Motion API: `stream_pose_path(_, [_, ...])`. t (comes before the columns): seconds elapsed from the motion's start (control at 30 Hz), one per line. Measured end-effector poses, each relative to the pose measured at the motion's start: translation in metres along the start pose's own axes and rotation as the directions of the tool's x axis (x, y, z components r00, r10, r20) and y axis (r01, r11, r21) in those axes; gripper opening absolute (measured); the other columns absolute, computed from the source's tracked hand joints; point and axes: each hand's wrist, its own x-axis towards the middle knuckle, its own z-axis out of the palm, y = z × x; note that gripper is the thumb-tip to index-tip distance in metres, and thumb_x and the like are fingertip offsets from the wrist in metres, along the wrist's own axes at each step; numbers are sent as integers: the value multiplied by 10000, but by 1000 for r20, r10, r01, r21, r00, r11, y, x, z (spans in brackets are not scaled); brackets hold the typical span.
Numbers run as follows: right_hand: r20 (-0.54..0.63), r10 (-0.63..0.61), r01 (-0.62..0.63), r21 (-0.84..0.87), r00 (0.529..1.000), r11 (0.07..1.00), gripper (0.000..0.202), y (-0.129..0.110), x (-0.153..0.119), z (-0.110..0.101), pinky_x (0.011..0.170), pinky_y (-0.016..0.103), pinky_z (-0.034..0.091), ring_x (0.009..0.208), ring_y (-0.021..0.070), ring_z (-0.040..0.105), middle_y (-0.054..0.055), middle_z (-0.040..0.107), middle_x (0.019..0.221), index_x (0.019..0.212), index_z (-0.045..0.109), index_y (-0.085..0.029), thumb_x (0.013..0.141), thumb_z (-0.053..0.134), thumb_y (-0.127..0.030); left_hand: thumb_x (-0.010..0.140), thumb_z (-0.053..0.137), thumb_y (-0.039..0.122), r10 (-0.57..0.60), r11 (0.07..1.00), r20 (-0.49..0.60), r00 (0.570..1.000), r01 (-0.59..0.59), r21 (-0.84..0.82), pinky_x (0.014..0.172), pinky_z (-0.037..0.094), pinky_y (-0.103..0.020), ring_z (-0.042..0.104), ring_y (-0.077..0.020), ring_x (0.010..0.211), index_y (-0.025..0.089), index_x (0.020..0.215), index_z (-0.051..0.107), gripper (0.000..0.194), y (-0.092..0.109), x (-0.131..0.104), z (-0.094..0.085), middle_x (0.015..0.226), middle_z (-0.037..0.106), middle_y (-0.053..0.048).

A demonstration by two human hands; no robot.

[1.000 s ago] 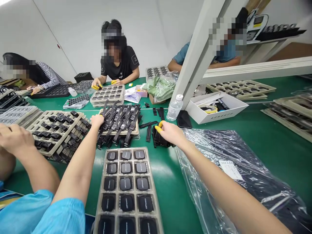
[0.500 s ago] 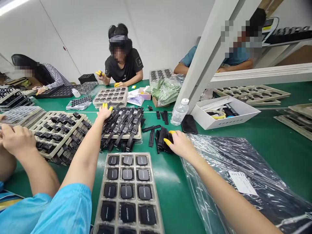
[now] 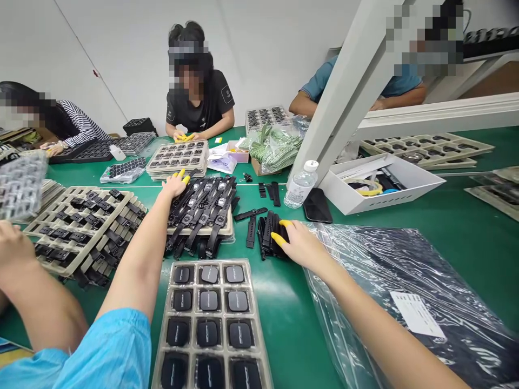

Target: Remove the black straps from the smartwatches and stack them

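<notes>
My left hand (image 3: 175, 185), with yellow finger cots, reaches to the far left edge of a tray heaped with black-strapped smartwatches (image 3: 206, 208). Its fingertips are closed on a black watch strap (image 3: 192, 174) there. My right hand (image 3: 302, 242), also in yellow cots, has thumb and finger around part of a pile of loose black watch straps (image 3: 268, 232); the inner fingers are hidden. A few more straps (image 3: 251, 231) lie beside that pile. Nearest me, a beige tray (image 3: 194, 312) holds square black pieces in its pockets.
A water bottle (image 3: 302, 185), a black phone (image 3: 317, 206) and a white box (image 3: 357, 201) stand near a slanted white post (image 3: 343, 89). A plastic-wrapped dark sheet (image 3: 365, 254) lies at right. At left, a neighbour's hand (image 3: 16, 251) is beside stacked watch trays (image 3: 95, 237).
A clear tray is now raised at far left near the neighbour's hand. The person opposite has lowered a raised hand to the other. My own hands have barely moved.
</notes>
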Motion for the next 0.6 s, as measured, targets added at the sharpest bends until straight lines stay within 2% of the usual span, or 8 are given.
stream_pose_path(0.03, [6, 0, 0, 5, 1000, 1000, 460, 0, 1, 0, 1005, 475, 506, 1257, 381, 604, 228, 640, 1334, 1333, 616, -142, 1018, 469, -443, 1016, 342, 551, 29, 1000, -3, 1000, -29, 1, 1251, 202, -667, 282, -381, 1580, 341, 1627, 346, 646, 2, 0, -1, 1711, 335, -86])
stream_pose_path(0.1, [16, 3, -3, 17, 1000, 1000, 461, 0, 2, -1, 1006, 470, 505, 1271, 380, 598, 226, 638, 1341, 1337, 613, -146, 1019, 472, -450, 1023, 335, 525, 60, 998, 21, 998, -60, 2, 1265, 165, -664, 297, -363, 1575, 360, 1582, 434, 591, 7, 0, -2, 1693, 377, -59])
stream_pose_path(0.2, [22, -3, 3, 25, 1000, 1000, 459, 1, 2, -1, 1010, 466, 502, 1281, 377, 594, 220, 641, 1343, 1335, 612, -149, 1022, 471, -454, 1014, 353, 547, 38, 999, 88, 995, -39, 2, 1237, 210, -690, 434, -415, 1482, 264, 1441, 630, 583, 13, -2, 0, 1563, 552, -143])
stream_pose_path(0.27, [20, -6, 6, 22, 1000, 1000, 455, 1, 3, -1, 1017, 463, 501, 1283, 374, 594, 216, 646, 1340, 1333, 612, -150, 1022, 471, -451, 1011, 355, 562, 25, 1000, 104, 994, -25, 0, 1223, 231, -694, 462, -434, 1451, 222, 1397, 668, 602, 15, -4, 0, 1521, 586, -175])
stream_pose_path(0.43, [18, 0, 0, 28, 1000, 1000, 454, 2, 4, 0, 1006, 472, 511, 1266, 376, 598, 210, 661, 1310, 1324, 618, -166, 1019, 469, -468, 1026, 350, 525, 76, 997, 26, 997, -75, -36, 1237, 204, -672, 323, -410, 1534, 277, 1457, 606, 560, 24, -14, -9, 1647, 445, -111])
stream_pose_path(0.5, [26, 1, -2, 26, 1000, 1000, 455, 0, 4, -2, 1006, 482, 512, 1259, 381, 599, 216, 660, 1304, 1315, 621, -160, 1020, 462, -466, 1029, 355, 505, 107, 992, -24, 994, -108, -61, 1240, 241, -620, 335, -395, 1524, 259, 1446, 615, 549, 33, -23, -17, 1636, 448, -124])
stream_pose_path(0.6, [10, -6, 6, 19, 1000, 1000, 445, -6, -2, -8, 1035, 506, 498, 1275, 393, 585, 232, 644, 1318, 1310, 623, -135, 1016, 459, -425, 1017, 438, 470, 174, 976, -70, 982, -182, -117, 1217, 343, -444, 471, -321, 1428, 225, 1361, 682, 487, 53, -45, -30, 1514, 576, -115])
